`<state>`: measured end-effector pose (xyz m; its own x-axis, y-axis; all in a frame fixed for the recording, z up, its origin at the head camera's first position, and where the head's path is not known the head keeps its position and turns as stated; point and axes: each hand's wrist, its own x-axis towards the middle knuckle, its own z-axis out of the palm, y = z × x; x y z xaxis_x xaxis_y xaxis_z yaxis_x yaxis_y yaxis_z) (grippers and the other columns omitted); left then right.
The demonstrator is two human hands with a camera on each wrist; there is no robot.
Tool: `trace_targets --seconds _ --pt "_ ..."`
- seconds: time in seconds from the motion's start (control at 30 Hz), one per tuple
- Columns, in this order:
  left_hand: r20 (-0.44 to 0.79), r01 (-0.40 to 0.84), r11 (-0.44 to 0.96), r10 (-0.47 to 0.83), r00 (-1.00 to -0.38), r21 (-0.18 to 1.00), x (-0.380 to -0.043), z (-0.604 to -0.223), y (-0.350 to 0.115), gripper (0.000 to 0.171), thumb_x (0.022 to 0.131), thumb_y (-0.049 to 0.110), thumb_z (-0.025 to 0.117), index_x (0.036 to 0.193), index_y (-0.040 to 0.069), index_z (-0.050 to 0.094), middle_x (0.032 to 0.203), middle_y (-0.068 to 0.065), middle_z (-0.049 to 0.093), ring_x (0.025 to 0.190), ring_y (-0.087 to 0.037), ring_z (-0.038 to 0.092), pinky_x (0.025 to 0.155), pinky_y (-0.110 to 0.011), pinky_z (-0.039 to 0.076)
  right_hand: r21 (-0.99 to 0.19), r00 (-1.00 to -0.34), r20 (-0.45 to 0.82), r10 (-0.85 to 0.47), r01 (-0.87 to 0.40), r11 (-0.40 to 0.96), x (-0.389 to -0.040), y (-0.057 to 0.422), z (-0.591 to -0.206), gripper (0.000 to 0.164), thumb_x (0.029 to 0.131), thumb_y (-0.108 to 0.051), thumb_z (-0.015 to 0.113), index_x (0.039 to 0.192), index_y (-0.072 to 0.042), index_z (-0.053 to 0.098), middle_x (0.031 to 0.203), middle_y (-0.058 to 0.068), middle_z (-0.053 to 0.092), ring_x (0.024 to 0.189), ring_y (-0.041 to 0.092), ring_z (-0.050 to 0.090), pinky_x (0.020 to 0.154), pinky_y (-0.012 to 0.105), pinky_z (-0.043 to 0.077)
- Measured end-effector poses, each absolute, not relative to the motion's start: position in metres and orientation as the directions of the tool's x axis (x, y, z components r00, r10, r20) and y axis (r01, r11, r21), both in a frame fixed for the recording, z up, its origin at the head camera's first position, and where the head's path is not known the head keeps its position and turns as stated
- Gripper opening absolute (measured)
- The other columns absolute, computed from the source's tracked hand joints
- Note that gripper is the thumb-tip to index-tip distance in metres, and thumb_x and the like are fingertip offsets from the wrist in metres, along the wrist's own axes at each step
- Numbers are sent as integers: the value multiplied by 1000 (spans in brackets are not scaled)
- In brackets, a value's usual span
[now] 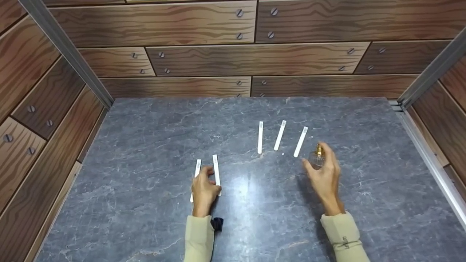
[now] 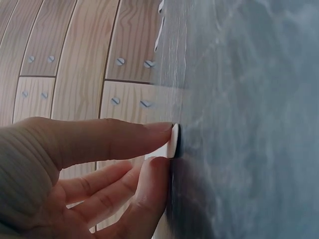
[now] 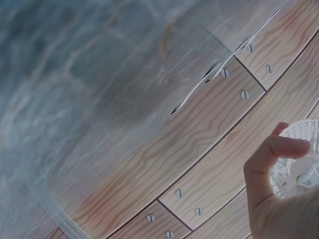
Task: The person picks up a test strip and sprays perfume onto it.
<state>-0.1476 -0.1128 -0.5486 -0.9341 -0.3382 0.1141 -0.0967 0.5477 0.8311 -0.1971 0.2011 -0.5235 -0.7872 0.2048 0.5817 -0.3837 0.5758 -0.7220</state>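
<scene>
Glass bottle [image 1: 316,159], clasped over worktop [image 1: 153,138] in right grip [image 1: 326,175], likely for steadiness; hard to tell if pressing gold top [image 1: 319,149]. Pinching white strip [image 1: 217,173] near its end with left grip [image 1: 204,186], leaving most uncovered.

Ribbed, clear glass on the bottle [image 1: 316,160], with a shiny gold metallic cap [image 1: 319,149]! Smooth, papery strips [image 1: 280,135], and the marbled tabletop [image 1: 171,134] gleams glossy.

A white strip [image 1: 216,169] is pinched, a glass bottle [image 1: 316,159] (gold-topped) held.
</scene>
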Motion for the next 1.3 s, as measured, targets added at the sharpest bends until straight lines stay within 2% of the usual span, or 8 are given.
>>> trace_targets --seconds 0.27,0.5,0.63,0.9,1.13,1.3 --pt "136 -98 621 -319 -938 778 -147 -547 -112 55 59 -17 64 111 1 70 104 -11 75 72 -21 70 69 -47 54 -771 -805 538 250 -351 531 -196 205 -522 63 75 12 82 132 6 55 120 32 62 110 43 59 92 58 46" --pt "128 -104 633 -310 -942 767 -144 -548 -113 53 61 -15 65 111 1 71 94 -10 74 71 -23 68 69 -49 53 -793 -819 511 260 -333 510 -196 207 -524 62 76 11 82 132 5 55 122 33 61 112 45 58 96 58 44" --pt "154 -80 648 -297 -942 757 -145 -549 -115 49 60 -16 69 105 3 74 88 -10 73 70 -23 68 67 -49 53 -788 -816 517 258 -336 515 -197 208 -525 62 76 10 82 131 5 56 120 33 62 111 45 59 96 58 45" --pt "199 -23 666 -256 -946 746 -147 -549 -115 39 60 -17 71 91 5 74 88 -8 69 69 -19 67 64 -44 54 -769 -800 542 258 -349 535 -199 212 -525 62 75 10 83 130 6 56 119 32 63 110 45 60 95 58 45" --pt "190 4 662 -210 -959 750 -147 -551 -112 38 61 -18 67 91 4 76 95 -9 67 71 -19 66 66 -41 55 -748 -793 563 234 -369 552 -198 212 -528 62 73 12 83 129 7 56 118 32 63 107 44 61 90 56 46" --pt "228 41 670 -194 -954 742 -148 -553 -108 36 64 -18 61 89 3 76 88 -9 65 74 -21 61 70 -40 52 -765 -806 546 228 -369 527 -198 211 -527 62 75 12 81 131 7 55 120 33 61 109 45 59 93 58 44"
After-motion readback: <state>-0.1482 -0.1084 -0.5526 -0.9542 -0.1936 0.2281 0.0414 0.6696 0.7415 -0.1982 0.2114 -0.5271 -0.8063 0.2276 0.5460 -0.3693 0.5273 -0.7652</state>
